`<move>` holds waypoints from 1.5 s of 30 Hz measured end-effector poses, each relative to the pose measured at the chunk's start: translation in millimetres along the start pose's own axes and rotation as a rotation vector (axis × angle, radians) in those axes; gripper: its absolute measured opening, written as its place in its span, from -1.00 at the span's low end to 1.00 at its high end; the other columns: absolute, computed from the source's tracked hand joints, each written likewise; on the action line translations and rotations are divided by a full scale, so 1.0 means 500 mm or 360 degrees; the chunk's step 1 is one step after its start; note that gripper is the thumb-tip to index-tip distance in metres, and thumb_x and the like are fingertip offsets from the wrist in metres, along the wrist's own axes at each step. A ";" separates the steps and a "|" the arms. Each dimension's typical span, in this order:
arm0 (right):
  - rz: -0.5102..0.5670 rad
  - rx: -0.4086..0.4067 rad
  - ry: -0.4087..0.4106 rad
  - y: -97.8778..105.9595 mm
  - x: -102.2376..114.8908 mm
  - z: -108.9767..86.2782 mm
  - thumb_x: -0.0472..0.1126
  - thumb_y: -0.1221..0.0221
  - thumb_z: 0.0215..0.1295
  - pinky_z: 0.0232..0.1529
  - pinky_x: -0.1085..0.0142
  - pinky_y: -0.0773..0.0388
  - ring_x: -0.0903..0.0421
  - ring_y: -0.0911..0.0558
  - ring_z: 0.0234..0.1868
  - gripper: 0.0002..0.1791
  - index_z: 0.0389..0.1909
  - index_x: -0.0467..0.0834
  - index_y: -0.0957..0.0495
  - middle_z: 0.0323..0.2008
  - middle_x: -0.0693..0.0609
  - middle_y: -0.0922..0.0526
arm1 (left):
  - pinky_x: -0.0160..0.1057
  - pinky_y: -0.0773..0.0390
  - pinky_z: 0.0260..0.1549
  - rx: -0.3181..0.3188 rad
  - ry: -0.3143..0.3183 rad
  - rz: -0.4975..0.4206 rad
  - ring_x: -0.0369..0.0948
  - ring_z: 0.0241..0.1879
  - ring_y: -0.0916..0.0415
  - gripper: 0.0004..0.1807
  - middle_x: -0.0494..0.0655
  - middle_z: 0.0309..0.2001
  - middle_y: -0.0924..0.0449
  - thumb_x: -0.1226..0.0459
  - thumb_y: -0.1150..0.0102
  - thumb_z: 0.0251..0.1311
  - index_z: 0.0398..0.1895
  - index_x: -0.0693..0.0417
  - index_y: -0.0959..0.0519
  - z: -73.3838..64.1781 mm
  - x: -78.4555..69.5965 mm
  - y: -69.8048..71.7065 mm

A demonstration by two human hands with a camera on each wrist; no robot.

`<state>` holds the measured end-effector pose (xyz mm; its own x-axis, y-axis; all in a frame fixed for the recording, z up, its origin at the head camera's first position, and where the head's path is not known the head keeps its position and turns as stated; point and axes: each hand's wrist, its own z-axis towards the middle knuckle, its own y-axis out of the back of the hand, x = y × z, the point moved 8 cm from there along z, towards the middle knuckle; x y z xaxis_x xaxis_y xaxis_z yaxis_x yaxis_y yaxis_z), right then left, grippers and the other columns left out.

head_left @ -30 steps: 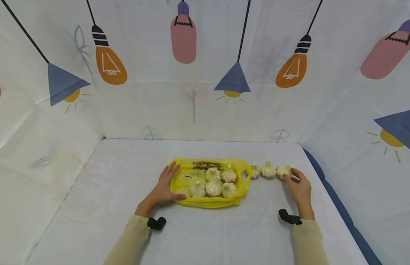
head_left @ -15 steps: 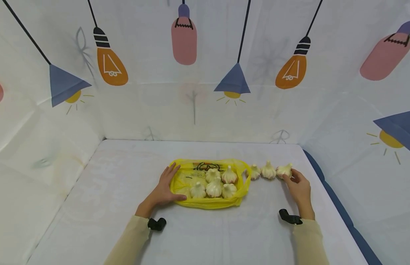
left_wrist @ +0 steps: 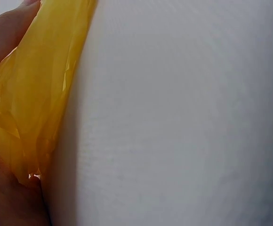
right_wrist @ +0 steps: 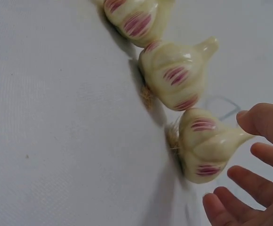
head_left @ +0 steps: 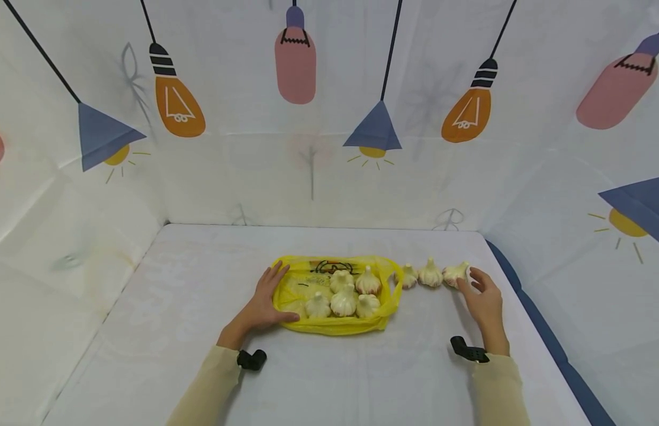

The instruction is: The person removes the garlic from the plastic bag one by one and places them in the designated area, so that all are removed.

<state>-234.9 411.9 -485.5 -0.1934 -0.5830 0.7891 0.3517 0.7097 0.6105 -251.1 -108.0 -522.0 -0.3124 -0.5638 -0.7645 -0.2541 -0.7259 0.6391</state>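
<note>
My left hand (head_left: 262,302) is spread against the left end of a yellow plastic bag (head_left: 302,284), thumb along the near edge and fingers at the far corner. Several garlic bulbs (head_left: 343,302) lie in the bag. To its right, three bulbs stand in a row: one garlic bulb (head_left: 409,276) by the bag's handle, a middle garlic bulb (head_left: 430,273) and a right-end garlic bulb (head_left: 455,274). Beside that last one is my right hand (head_left: 482,299). In the right wrist view its fingers (right_wrist: 254,183) are parted and loosely bent, with the thumb close to the bulb's stem.
A white table (head_left: 329,378) carries everything. Its back edge meets a white curtain (head_left: 228,171) printed with lamps. Blue cloth (head_left: 531,319) hangs along the right edge. A black wrist camera (head_left: 251,359) sits on the left wrist, another black wrist camera (head_left: 468,349) on the right.
My right hand has loosened and drawn slightly to the right, off the end garlic bulb, which it was holding. My left hand and the bag have stayed in place.
</note>
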 end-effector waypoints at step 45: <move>-0.0264 0.0772 0.0879 -0.163 0.357 -0.104 0.02 -0.31 0.39 0.29 -0.23 -0.49 -0.30 -0.39 0.44 -0.18 0.56 -0.13 -0.23 0.50 -0.25 -0.34 | 0.54 0.14 0.44 0.0000 0.0046 -0.0016 0.28 0.63 0.40 0.34 0.11 0.69 0.26 -0.11 -0.60 -0.14 0.68 -0.01 0.00 -0.003 -0.002 0.000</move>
<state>-250.7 229.5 -397.7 0.3238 -0.7204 0.6133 -0.1098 0.6152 0.7807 -249.4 -108.0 -521.2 -0.2834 -0.5675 -0.7730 -0.2570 -0.7316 0.6314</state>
